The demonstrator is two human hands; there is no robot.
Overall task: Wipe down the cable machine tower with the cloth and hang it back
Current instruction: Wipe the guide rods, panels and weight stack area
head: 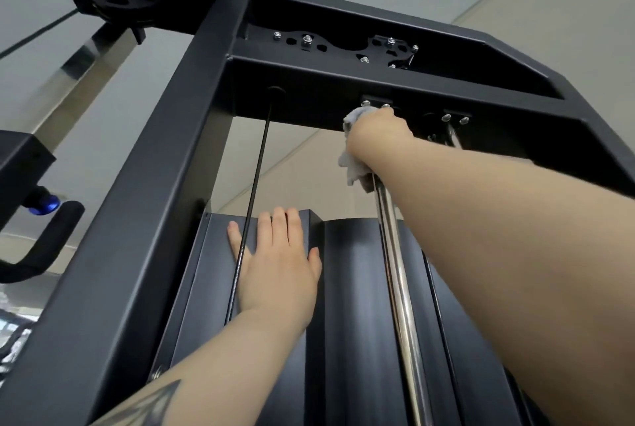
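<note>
Grey cloth (354, 154) bunches in my right hand (378, 137), its grip wrapped round the chrome guide rod (400, 288) at the top; the rod runs straight down below. My left hand (278, 264) lies flat, fingers spread, on the black shroud (354, 288).

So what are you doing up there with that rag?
A person is cleaning a cable machine tower. The right hand grips a grey cloth around the top of a shiny guide rod, just under the black top frame. The left hand rests flat and open on the dark cover panel, beside a thin black cable. The cloth is not hung back yet.
</note>
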